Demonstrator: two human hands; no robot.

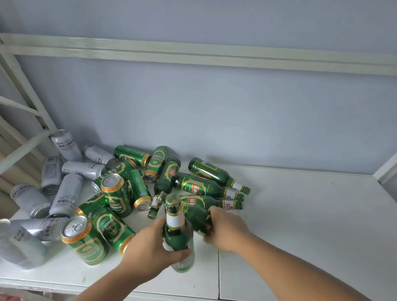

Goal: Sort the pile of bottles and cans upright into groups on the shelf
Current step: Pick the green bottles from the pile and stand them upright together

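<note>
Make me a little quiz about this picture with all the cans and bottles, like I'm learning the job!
1. True or false: the left hand holds a silver can.
2. What colours are the cans? A red and blue; B silver and green; C black and yellow.
3. Fill in: the right hand grips a green ____.
Key: 1 false, it grips an upright green bottle; 2 B, silver cans and green cans; 3 bottle, the tilted bottle.

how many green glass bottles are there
6 bottles: one upright in left hand, one in right hand, three lying behind, one beside the cans; others may be hidden.
</note>
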